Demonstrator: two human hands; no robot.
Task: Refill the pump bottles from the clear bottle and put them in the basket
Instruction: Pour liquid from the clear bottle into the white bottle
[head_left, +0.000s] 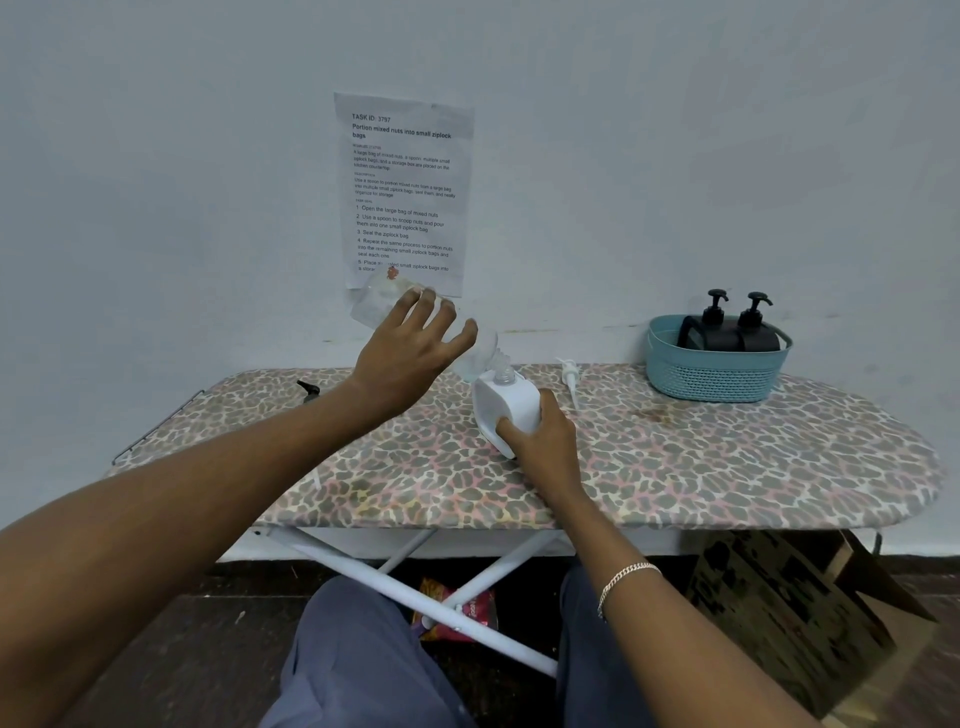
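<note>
Mid-frame, the left hand (410, 348) gripped the tilted clear plastic bottle (375, 305), mouth at the neck of the white squarish pump bottle (503, 410) clasped by the right hand (546, 439). Filling seemed underway; next, refitting the loose white pump head (569, 378) beside it.
</note>
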